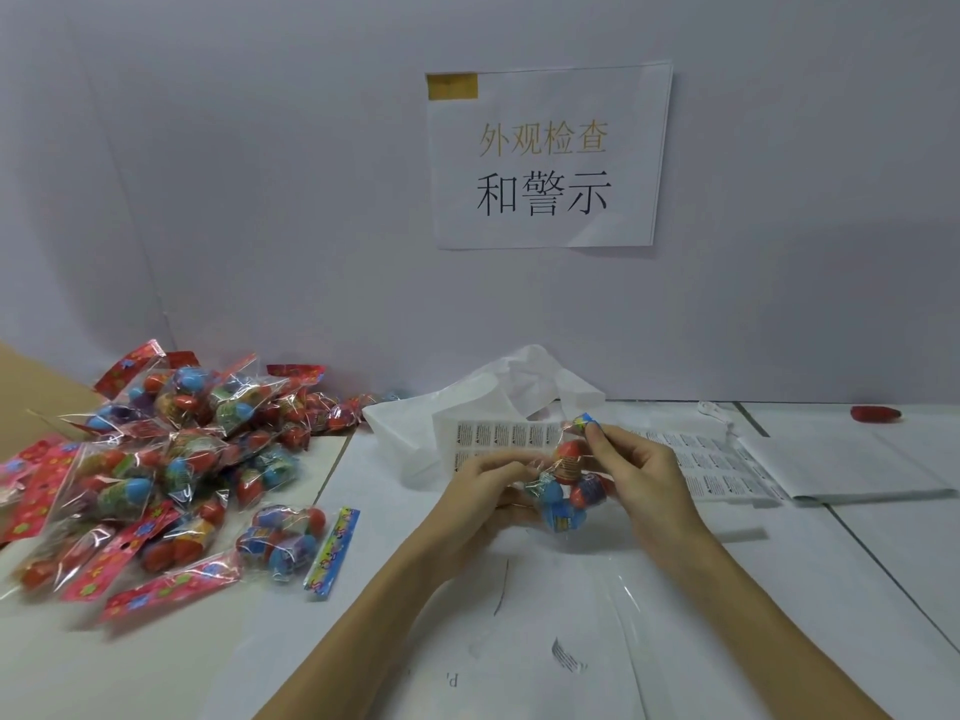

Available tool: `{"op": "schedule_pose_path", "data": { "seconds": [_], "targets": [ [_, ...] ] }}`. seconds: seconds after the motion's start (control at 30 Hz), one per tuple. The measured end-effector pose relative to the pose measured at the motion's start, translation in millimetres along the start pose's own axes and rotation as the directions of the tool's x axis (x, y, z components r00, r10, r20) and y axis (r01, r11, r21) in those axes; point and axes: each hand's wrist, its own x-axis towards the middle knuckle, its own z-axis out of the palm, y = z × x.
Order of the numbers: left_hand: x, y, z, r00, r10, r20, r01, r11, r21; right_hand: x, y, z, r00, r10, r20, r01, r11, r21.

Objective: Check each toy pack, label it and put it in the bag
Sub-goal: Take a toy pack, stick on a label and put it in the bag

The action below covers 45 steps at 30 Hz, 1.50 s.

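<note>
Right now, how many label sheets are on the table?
2: one label sheet lies behind the left hand against the white bag; another sheet lies right of the right hand.

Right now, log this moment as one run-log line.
step: checking | toy pack: held above table | left hand: grips pack | right hand: pinches its header | white bag: behind | label sheet: behind pack

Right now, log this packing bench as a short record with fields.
held item: toy pack, in both hands
left hand: grips the pack's left side
right hand: pinches the pack's blue header
waiting stock: pile of toy packs, left of the hands
labels: label sheet, behind the hands
bag: white plastic bag, behind the label sheet
wall: paper sign
</note>
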Motion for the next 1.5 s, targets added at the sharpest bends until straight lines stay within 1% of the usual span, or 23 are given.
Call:
{"op": "schedule_pose_path", "data": {
  "seconds": [0.1,0.23,0.37,0.63,0.7,0.77,0.8,0.83,0.87,0.9,0.93,0.97,1.0,1.03,1.07,1.1,1.13,1.23,1.33,1.4,1.5],
  "targets": [
    [-2,1,4,1.0,0.018,0.018,-0.019,0.999,0.038,1,-1,-2,1.0,-0.011,-0.015,0.01,1.0,-0.024],
    [-3,-1,7,0.998,0.061,-0.028,-0.058,0.993,0.102,-1,-3,-1,1.0,-0.03,-0.002,0.03,0.998,-0.053],
    [-2,1,5,0.998,0.053,-0.038,-0.049,0.993,0.112,0,-4,-1,1.0,-0.029,-0.01,0.028,0.998,-0.052],
    [-3,0,8,0.995,0.063,-0.078,-0.052,0.99,0.134,0,-1,-2,0.998,-0.061,0.031,0.064,0.994,-0.093],
    [-3,-1,7,0.987,0.105,-0.125,-0.085,0.984,0.157,2,0,-4,0.992,-0.123,0.01,0.123,0.978,-0.166],
    [-2,0,6,0.965,0.187,-0.184,-0.147,0.966,0.212,2,0,-6,0.98,-0.195,-0.042,0.172,0.932,-0.319],
    [-2,1,6,0.946,0.248,-0.21,-0.196,0.95,0.242,3,0,-7,0.974,-0.211,-0.085,0.166,0.914,-0.37],
    [-2,2,6,0.917,0.326,-0.229,-0.257,0.923,0.285,3,1,-7,0.974,-0.195,-0.119,0.138,0.917,-0.375],
    [-3,2,5,0.874,0.426,-0.234,-0.329,0.874,0.358,2,1,-7,0.983,-0.131,-0.125,0.087,0.946,-0.312],
    [-2,1,4,0.815,0.539,-0.212,-0.403,0.791,0.461,2,0,-6,0.996,-0.022,-0.082,0.008,0.985,-0.171],
    [-1,-2,3,0.747,0.647,-0.154,-0.464,0.673,0.576,1,-1,-3,0.995,0.095,0.025,-0.094,0.995,-0.017],
    [0,-4,2,0.674,0.735,-0.072,-0.501,0.527,0.686,-2,-4,0,0.975,0.163,0.153,-0.178,0.98,0.087],
    [2,-7,1,0.608,0.794,0.023,-0.516,0.372,0.772,-5,-5,2,0.952,0.178,0.25,-0.214,0.969,0.126],
    [3,-9,1,0.558,0.822,0.117,-0.517,0.234,0.823,-7,-5,4,0.94,0.169,0.295,-0.217,0.967,0.137],
    [5,-11,1,0.535,0.823,0.191,-0.513,0.137,0.847,-8,-4,6,0.94,0.152,0.304,-0.199,0.971,0.132],
    [5,-12,1,0.538,0.809,0.237,-0.505,0.084,0.859,-10,-5,7,0.944,0.143,0.296,-0.185,0.976,0.118],
    [5,-13,1,0.554,0.79,0.261,-0.496,0.061,0.866,-10,-5,8,0.947,0.147,0.285,-0.183,0.978,0.102],
    [4,-13,1,0.598,0.751,0.28,-0.488,0.064,0.87,-11,-7,7,0.947,0.167,0.275,-0.197,0.977,0.086],
    [2,-11,1,0.62,0.731,0.285,-0.497,0.084,0.864,-11,-7,8,0.943,0.173,0.283,-0.201,0.977,0.071],
    [1,-9,2,0.655,0.71,0.26,-0.499,0.148,0.854,-11,-6,10,0.934,0.169,0.313,-0.195,0.979,0.053],
    [-1,-7,5,0.689,0.703,0.175,-0.524,0.317,0.79,-12,-7,11,0.94,0.145,0.308,-0.167,0.985,0.047]
  ]
}}
